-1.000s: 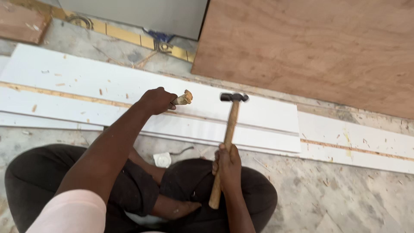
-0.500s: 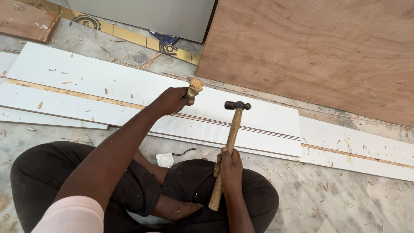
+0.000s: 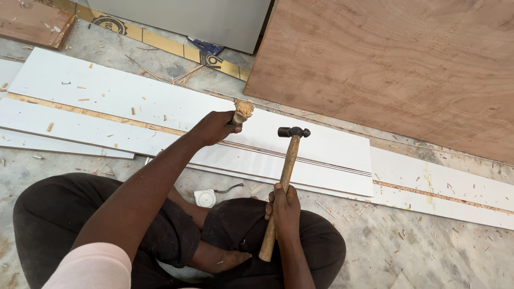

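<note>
Grey stone floor [image 3: 428,246], dusty and littered with wood chips, carries everything; places below are given from the white laminated board [image 3: 321,155] with thin dark grooves that lies across the middle.

Far left of that board, at the top corner, sits a reddish wood offcut [image 3: 32,21]. Below it, longer white panels [image 3: 80,101] lie side by side, showing a raw chipboard edge between them, and they run under the grooved board's left end. Behind these, a yellow and black printed strip [image 3: 160,43] lies along the foot of a grey panel [image 3: 198,18].

Over the grooved board's left part, the left hand [image 3: 214,127] is closed in a fist round a wooden-handled tool, probably a chisel [image 3: 242,111]; only its frayed, mushroomed handle top shows, so the blade cannot be made out. The grip there is tight on that handle.

Just in front of the board's near edge, by the person's dark trousers, lies a small white round object [image 3: 205,198] with a thin dark cord.

Right of the chisel, the hammer [image 3: 286,171] stands over the board, its black head [image 3: 293,131] level with the chisel top and apart from it. The right hand [image 3: 282,207] wraps the wooden shaft low down, its grip firmly closed.

Beyond the board's far edge on the right, a large brown plywood sheet [image 3: 396,64] fills the corner. More white strips [image 3: 455,187] extend rightwards from under the grooved board.
</note>
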